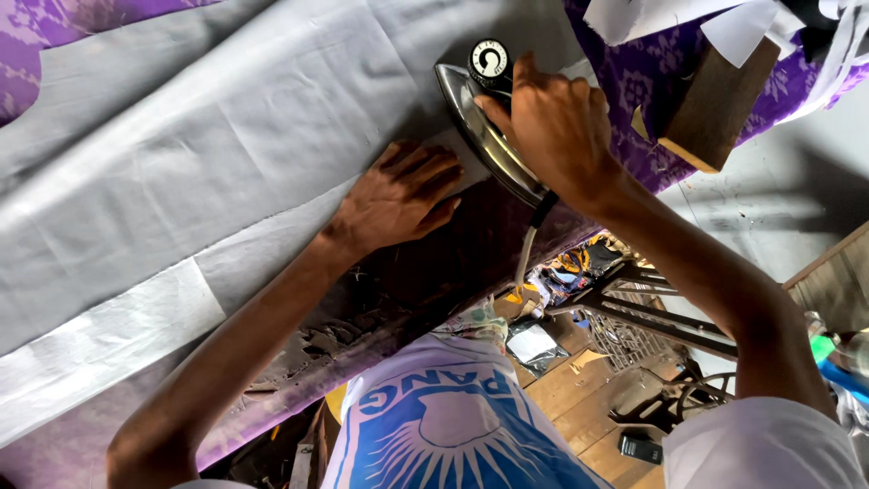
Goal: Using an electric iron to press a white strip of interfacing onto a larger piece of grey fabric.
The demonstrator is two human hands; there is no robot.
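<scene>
My right hand (pixel 559 127) is clenched round the handle of the iron (pixel 484 122), so that grip is grasping the iron w/ fingers wrapped over the top. The iron sits on the white strip (pixel 226 263) near the desk's near edge, metal soleplate down, tip pointing away from me toward the grey cloth. Round black dial (pixel 490 60) shows at the iron's far end, just past my knuckles. Its cord (pixel 525 249) drops from the back end, under my wrist, over the desk edge.

My left hand (pixel 398 199) lies flat, palm down, fingers spread & released; no grip on anything, just pressing the white strip flat right beside the iron, fingertips nearly touching the soleplate's side.

Grey cloth (pixel 226 118) covers most of the desk, running across from the left side to the iron, w/ soft creases. The white strip runs along its near edge, from lower left up to the iron. Purple patterned fabric (pixel 625 81) lies under & beyond the iron on the right, more of it at top left. A wooden block (pixel 720 104) rests on the purple fabric, right of my right hand, well apart from the iron. White scraps (pixel 724 23) lie at top right.

Desk edge (pixel 380 299) below my left hand looks dark & worn. Below it: wood floor (pixel 579 376) w/ bits of litter, dark metal treadle frame (pixel 652 317).
</scene>
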